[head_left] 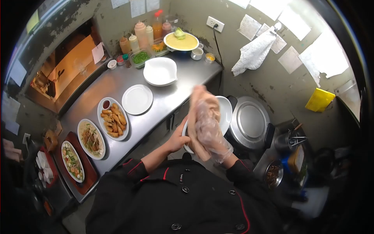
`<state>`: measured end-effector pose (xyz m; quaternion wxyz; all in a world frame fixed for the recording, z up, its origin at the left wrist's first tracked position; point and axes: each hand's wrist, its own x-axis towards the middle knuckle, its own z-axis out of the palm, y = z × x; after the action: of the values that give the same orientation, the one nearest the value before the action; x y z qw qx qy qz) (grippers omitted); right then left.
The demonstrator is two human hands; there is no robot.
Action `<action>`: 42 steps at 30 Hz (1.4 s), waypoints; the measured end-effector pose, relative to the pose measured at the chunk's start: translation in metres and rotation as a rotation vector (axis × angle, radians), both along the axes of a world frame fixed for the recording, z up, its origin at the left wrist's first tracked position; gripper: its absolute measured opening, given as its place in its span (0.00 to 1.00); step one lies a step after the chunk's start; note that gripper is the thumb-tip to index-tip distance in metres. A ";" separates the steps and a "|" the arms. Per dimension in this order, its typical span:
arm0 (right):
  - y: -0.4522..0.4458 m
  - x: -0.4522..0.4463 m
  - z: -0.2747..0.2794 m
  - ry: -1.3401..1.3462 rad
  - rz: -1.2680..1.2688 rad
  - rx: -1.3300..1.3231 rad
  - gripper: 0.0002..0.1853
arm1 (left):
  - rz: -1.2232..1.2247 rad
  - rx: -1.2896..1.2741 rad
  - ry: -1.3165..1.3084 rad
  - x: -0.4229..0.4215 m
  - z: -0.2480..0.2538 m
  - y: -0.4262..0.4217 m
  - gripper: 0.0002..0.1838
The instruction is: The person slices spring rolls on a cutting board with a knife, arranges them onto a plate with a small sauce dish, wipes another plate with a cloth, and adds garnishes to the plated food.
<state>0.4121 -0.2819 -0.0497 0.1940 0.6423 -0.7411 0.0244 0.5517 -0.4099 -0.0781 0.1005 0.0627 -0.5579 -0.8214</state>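
Note:
In front of my chest I hold a white plate [226,113], partly covered by a cloth. My left hand [178,137] grips its left edge, with the thumb on top and the other fingers mostly hidden. My right hand [210,123] wears a clear plastic glove and is closed on a beige-pink cloth [204,99], which lies across the plate. The cloth is a little blurred and hangs past the plate's near edge.
On the steel counter [117,85] stand a white bowl [159,71], a round plate [137,100], an oval plate of fried rolls [115,121], two other food dishes and sauce bottles [140,33]. A lidded round cooker [249,121] is close to my right.

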 end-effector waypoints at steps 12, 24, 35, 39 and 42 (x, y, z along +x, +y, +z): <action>0.007 -0.121 -0.041 -1.805 -0.265 -0.868 0.20 | 0.173 0.132 0.090 0.008 0.019 0.008 0.55; 0.023 0.031 -0.038 -1.707 -0.340 -0.775 0.20 | 0.348 0.037 0.179 0.004 0.004 -0.007 0.54; 0.115 0.024 -0.015 -2.524 0.160 0.008 0.28 | -0.217 0.644 -0.122 0.015 0.001 0.022 0.40; 0.124 0.034 -0.015 -2.517 0.139 0.048 0.28 | -0.245 0.733 -0.134 0.028 0.006 0.017 0.46; 0.125 0.029 -0.006 -2.526 0.167 -0.059 0.29 | -0.249 0.688 -0.144 0.029 -0.005 0.019 0.44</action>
<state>0.4409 -0.1567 -0.0556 -0.6344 0.2117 -0.3659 0.6472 0.5803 -0.3906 -0.0826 -0.0669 0.0820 -0.2581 -0.9603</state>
